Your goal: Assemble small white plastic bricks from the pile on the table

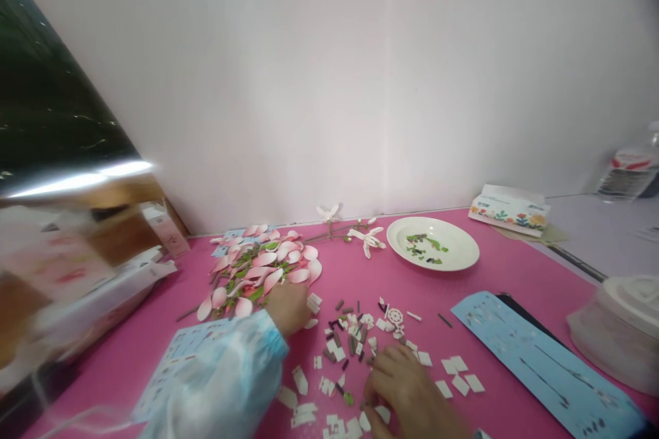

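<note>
My left hand (pixel 289 306), in a pale blue sleeve (pixel 221 377), reaches to the near right edge of a heap of pink petal pieces (pixel 265 259); its fingertips are hidden, so its grip does not show. Curled over the loose pieces at the front, my right hand (pixel 404 387) has its thumb and fingertips close together, and what they hold is too small to make out. Between the hands lie small white, brown and dark pieces (pixel 337 346). White tile pieces (pixel 303 413) are scattered nearer me, with a small green piece (pixel 349 398) among them.
A white plate (pixel 466 247) holds green and dark bits. Behind the heap, a branch with white flowers (pixel 366 240) lies by the wall. Blue printed sheets (pixel 172 357) and a blue booklet (pixel 519 350) flank the work area. A tissue pack (pixel 509 209), plastic tub (pixel 612 329) and boxes (pixel 56 254) stand around.
</note>
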The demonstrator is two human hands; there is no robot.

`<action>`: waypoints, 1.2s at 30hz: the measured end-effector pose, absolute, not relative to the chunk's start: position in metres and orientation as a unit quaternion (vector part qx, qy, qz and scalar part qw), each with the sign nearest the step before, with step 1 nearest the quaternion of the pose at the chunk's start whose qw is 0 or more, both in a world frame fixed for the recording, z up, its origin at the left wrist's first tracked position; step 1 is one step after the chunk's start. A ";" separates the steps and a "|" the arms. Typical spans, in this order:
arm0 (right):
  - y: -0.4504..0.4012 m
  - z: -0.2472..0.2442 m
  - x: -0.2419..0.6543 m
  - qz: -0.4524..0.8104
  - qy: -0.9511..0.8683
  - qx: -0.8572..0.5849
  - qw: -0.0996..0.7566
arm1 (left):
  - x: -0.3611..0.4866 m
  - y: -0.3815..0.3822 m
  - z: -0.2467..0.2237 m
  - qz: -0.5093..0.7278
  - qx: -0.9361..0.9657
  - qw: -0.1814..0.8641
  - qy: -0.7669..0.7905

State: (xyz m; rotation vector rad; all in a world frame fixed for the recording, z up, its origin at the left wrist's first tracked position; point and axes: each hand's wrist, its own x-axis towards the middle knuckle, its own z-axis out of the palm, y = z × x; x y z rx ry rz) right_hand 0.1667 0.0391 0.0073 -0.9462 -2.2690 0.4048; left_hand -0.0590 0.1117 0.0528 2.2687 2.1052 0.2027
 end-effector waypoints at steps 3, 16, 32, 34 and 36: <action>0.038 0.008 0.166 0.159 -0.864 -0.361 0.313 | -0.059 0.112 0.052 0.004 0.723 0.022 0.691; 0.042 0.012 0.167 0.147 -0.852 -0.337 0.373 | -0.052 0.090 0.070 0.155 0.745 0.037 0.648; 0.039 0.023 0.162 0.141 -0.842 -0.286 0.435 | -0.018 0.013 0.011 0.383 0.587 0.485 0.522; 0.038 0.021 0.161 0.141 -0.842 -0.280 0.440 | -0.019 0.011 0.007 0.409 0.525 0.566 0.486; 0.036 0.021 0.161 0.147 -0.842 -0.276 0.440 | -0.020 0.009 0.005 0.414 0.465 0.646 0.442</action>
